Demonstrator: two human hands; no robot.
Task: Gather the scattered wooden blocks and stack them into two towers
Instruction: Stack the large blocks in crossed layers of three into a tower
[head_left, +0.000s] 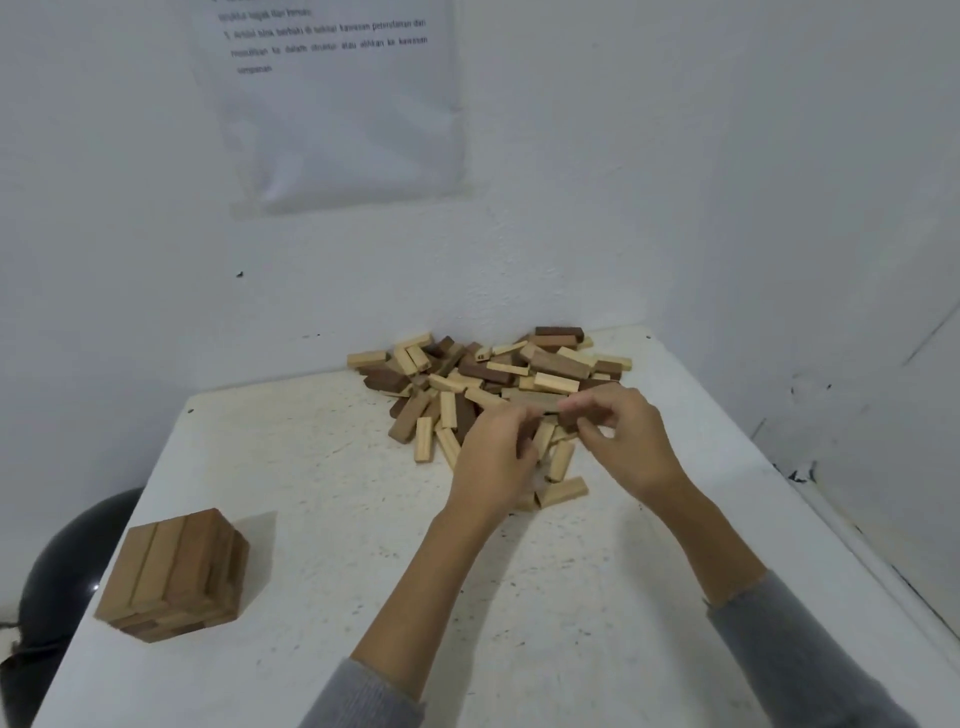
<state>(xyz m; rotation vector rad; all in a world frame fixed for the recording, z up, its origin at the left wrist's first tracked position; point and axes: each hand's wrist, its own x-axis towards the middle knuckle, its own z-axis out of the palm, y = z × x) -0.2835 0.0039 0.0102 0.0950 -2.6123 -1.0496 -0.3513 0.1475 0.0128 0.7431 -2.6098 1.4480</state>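
A loose pile of light and dark wooden blocks (483, 376) lies at the back of the white table (322, 467), against the wall. One short tower of stacked brown blocks (171, 571) stands near the table's front left edge. Both hands are over the near side of the pile. My left hand (493, 457) and my right hand (631, 441) pinch a medium-brown block (550, 408) between them, one at each end, just above the pile. The block is blurred. Several pale blocks (563, 491) lie under and between the hands.
White walls close the table at the back and on the right. A printed sheet (332, 98) hangs on the back wall. A black round object (67, 571) sits beyond the table's left edge, close to the tower.
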